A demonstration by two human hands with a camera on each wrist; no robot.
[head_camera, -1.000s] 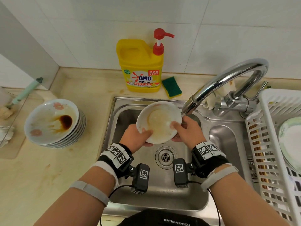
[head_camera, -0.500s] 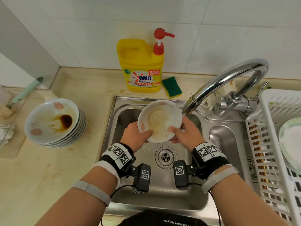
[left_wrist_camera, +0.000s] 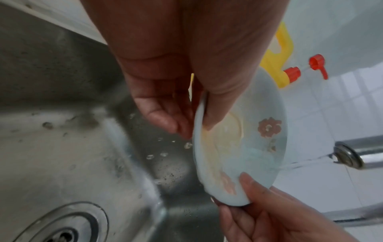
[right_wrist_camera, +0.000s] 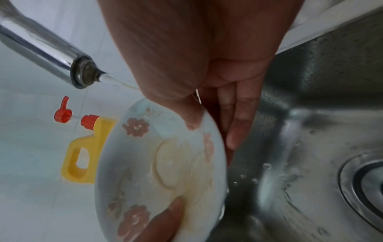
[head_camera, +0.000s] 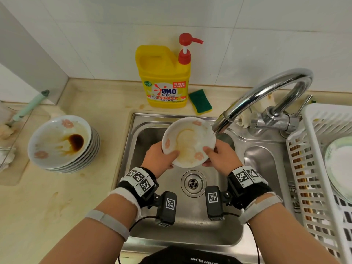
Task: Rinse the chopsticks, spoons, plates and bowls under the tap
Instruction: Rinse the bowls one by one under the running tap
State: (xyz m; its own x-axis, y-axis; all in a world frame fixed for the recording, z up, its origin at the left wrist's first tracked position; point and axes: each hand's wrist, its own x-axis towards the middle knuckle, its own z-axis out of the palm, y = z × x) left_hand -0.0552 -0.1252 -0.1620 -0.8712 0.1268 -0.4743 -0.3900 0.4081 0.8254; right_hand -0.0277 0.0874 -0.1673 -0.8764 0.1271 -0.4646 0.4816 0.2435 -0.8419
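Bowl (head_camera: 188, 142): glazed ceramic, round, shallow, floral print, greasy yellow film inside. Held tilted over sink (head_camera: 219, 233), rim at tap (head_camera: 222, 124), thin stream landing on it. Left hand (head_camera: 159, 159) and right hand (head_camera: 221, 155) both pinch rim, thumbs inside, fingers behind. Judged rigid, breakable, slippery wet; best gripped at opposite rim edges.

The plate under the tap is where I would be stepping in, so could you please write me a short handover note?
Left hand and right hand both grip the floral plate, tilted over the sink.
Tap is running onto its rim; yellowish residue remains.
Done: pale dishes in the white rack.
Left: this plate, then the dirty stack on the counter.
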